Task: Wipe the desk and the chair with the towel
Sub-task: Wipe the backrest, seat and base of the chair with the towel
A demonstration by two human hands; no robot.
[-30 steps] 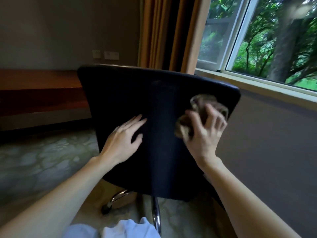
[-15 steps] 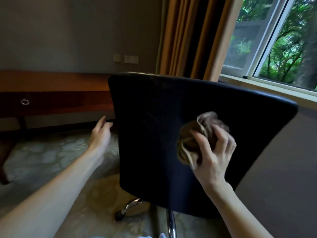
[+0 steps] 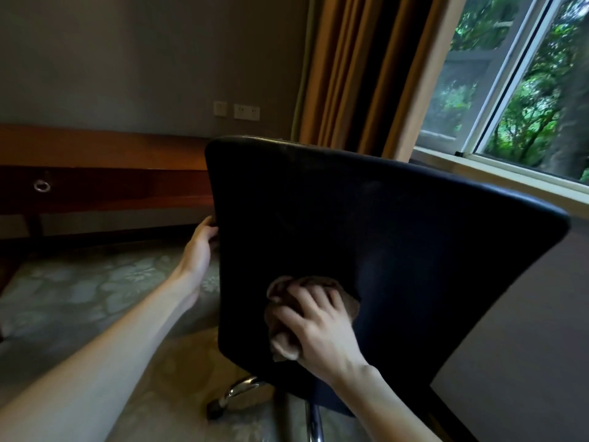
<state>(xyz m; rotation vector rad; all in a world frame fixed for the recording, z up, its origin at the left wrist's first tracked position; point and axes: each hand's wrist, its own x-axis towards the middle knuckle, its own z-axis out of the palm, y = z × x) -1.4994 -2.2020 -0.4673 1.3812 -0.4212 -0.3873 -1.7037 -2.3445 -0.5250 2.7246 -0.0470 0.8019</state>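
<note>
The black chair (image 3: 398,231) fills the middle of the view, its backrest turned toward me. My right hand (image 3: 318,330) grips a crumpled brown towel (image 3: 349,301) and presses it against the lower left of the backrest. My left hand (image 3: 200,247) holds the backrest's left edge, fingers curled round it and hidden behind. The wooden desk (image 3: 105,167) runs along the wall at the left, behind the chair.
The chair's chrome base and a castor (image 3: 220,406) show below the backrest on a patterned carpet (image 3: 95,291). Tan curtains (image 3: 360,71) hang behind the chair. A window (image 3: 522,84) with its sill lies at the right. A ring pull (image 3: 42,186) marks a desk drawer.
My right hand has slid the towel down and to the left on the backrest. My left hand left the back panel, swung out to the side, then took hold of the left edge.
</note>
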